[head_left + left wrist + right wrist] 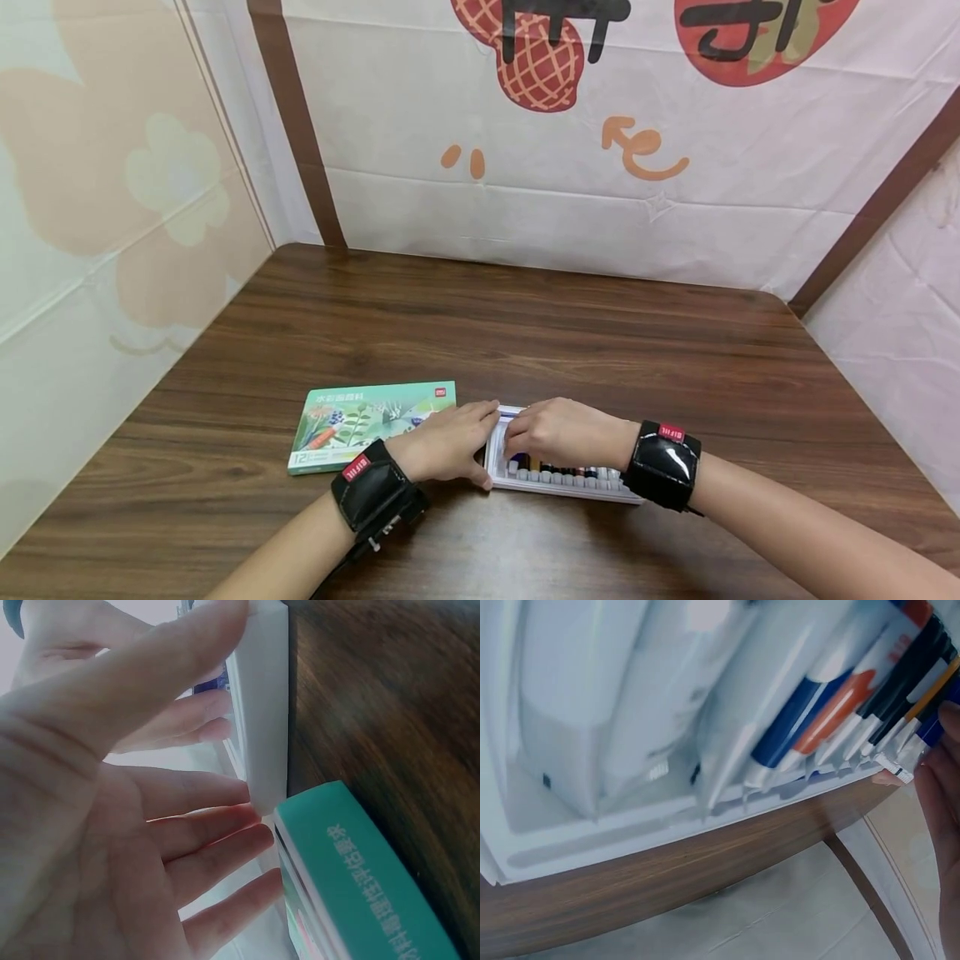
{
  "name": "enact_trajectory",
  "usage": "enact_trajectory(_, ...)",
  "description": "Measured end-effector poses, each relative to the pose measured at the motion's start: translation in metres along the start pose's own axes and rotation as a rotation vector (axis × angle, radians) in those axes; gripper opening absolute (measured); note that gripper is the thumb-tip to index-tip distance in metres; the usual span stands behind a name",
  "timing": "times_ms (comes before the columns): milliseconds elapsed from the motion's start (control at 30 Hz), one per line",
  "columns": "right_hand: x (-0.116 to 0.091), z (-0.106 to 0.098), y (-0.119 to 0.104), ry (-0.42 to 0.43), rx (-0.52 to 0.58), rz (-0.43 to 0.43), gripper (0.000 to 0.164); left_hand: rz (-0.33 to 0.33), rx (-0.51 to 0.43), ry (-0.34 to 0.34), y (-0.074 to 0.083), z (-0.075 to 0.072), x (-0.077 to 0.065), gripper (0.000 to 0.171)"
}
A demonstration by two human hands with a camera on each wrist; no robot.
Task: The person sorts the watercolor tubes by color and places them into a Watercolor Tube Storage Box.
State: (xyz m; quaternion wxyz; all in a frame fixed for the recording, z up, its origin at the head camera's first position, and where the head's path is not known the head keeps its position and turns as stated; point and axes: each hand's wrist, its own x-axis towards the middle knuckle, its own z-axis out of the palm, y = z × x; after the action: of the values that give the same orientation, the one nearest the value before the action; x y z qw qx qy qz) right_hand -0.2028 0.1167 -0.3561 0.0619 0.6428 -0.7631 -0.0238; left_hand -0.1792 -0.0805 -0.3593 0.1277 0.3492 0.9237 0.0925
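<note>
A white tray (pixel 570 493) holds a row of paint tubes with pale caps, laid side by side. At its left end my right hand (pixel 558 429) bends over the tubes, and in the right wrist view its thumb and finger pinch a blue paint tube (pixel 932 730) near the flat silver end. My left hand (pixel 447 440) rests against the tray's left side with fairly straight fingers. Seen from the left wrist, those fingers reach the white side wall (pixel 262 697) of the tray. Orange, dark and white tubes lie along the rest of the row.
Left of the tray lies a green illustrated paint box (pixel 367 417), partly behind the left hand; its green side (pixel 367 870) shows close to those fingertips. The brown wooden table (pixel 525 325) runs back to a printed cloth wall (pixel 420 208).
</note>
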Motion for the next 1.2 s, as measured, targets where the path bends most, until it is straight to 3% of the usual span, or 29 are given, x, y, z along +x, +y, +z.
enact_trajectory(300,-0.0004,0.0008,-0.0009,-0.001,-0.079,-0.084,0.021,0.009,0.024,0.011,0.0,-0.0003,0.0001,0.083)
enact_trajectory(567,-0.0019,0.0001,-0.0022,-0.036,-0.057,-0.065,0.025,0.01,0.029,0.018,0.0002,-0.0001,0.0001,0.083)
enact_trajectory(900,-0.0052,0.0023,-0.0008,-0.017,0.137,0.037,0.026,0.003,0.021,0.008,0.0006,0.001,0.0013,0.082)
enact_trajectory(1200,-0.0032,0.0034,-0.0035,-0.014,0.051,-0.021,0.02,0.01,0.045,0.024,-0.0001,0.0004,-0.0001,0.082)
